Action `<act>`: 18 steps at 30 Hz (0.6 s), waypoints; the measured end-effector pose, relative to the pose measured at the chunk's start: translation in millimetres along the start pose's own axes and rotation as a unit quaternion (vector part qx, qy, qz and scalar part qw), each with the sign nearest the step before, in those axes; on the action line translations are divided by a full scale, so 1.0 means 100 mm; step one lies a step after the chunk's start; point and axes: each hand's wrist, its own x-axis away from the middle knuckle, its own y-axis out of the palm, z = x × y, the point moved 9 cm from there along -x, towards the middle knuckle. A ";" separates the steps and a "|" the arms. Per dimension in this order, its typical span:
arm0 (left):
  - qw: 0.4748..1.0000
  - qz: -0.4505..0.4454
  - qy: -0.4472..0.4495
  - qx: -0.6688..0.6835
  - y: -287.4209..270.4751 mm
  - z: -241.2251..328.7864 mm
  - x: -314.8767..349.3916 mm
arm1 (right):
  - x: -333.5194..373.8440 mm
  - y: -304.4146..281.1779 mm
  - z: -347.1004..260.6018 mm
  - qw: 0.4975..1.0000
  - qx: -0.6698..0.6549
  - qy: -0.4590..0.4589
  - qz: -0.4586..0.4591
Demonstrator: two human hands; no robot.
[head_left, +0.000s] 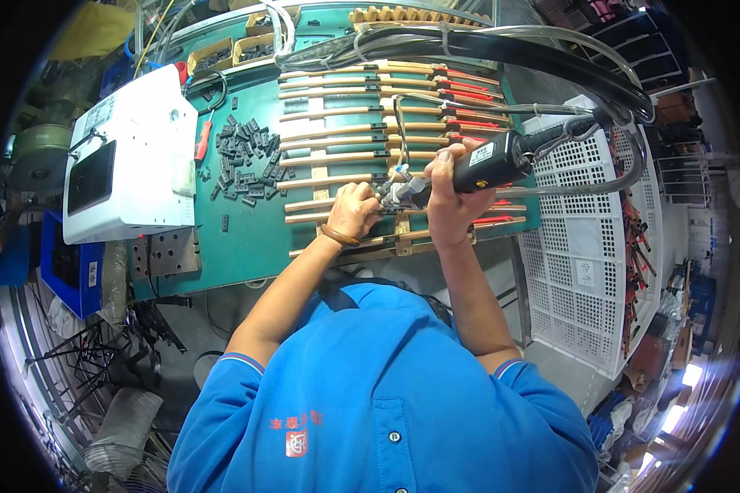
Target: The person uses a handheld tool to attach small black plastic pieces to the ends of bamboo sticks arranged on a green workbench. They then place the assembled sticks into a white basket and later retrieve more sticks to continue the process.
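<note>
My right hand [447,205] is wrapped around a black power screwdriver [495,163], which has a cable and clear hoses at its back end. Its metal nose points left, close to my left hand [353,212]. The fingers of that hand are drawn together at a wooden stick near the front of a row; what they pinch is hidden. Several wooden sticks [337,130] lie side by side across a wooden rack [321,174]. Small black plastic pieces sit midway along many of them, and red and black parts [469,90] cover their right ends.
Loose black plastic pieces [242,156] are heaped on the green table [259,234], left of the sticks. Beside them lie a red-handled screwdriver [203,141] and a white machine [136,156]. A white perforated crate [580,271] stands to the right. Thick hoses [543,49] arch overhead.
</note>
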 end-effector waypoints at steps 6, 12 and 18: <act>1.000 -0.008 -0.001 -0.026 -0.01 0.02 0.00 | 0.02 0.06 -0.08 1.000 0.020 -0.010 -0.007; 0.999 -0.018 -0.011 -0.031 -0.03 0.03 -0.01 | 0.02 0.03 -0.05 0.999 0.042 -0.012 -0.005; 1.000 -0.016 -0.011 -0.015 -0.01 0.01 -0.01 | 0.01 0.06 -0.08 0.999 0.033 0.009 0.016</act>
